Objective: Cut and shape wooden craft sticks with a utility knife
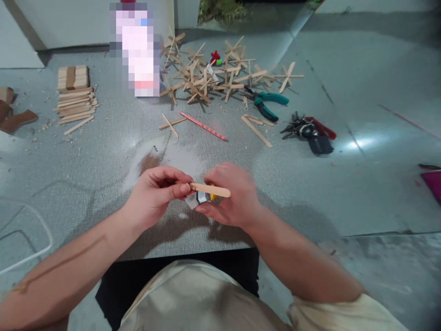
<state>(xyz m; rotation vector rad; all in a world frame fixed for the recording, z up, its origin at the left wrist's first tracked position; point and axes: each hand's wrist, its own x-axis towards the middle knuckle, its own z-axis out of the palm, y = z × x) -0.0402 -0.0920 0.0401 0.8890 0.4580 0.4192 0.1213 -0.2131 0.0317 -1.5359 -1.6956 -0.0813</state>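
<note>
Pinched between the thumb and fingers of my left hand point(155, 195) is a flat wooden craft stick point(213, 190), its rounded end pointing right. My right hand point(237, 193) is closed around a utility knife point(202, 198) with grey and yellow parts. The knife's broad blade point(191, 200) lies just under the stick, close to my left fingertips; whether it touches the wood I cannot tell. Small dark marks show on the stick near my thumb. Most of the knife's handle is hidden inside my right hand.
Crossed craft sticks point(196, 80) lie heaped at the back. Stacked loose sticks point(76, 105) sit at the left. A red pencil point(204, 126), teal-handled pliers point(270, 99) and keys point(299, 126) lie beyond my hands. A white cable point(44, 250) curves at the left edge.
</note>
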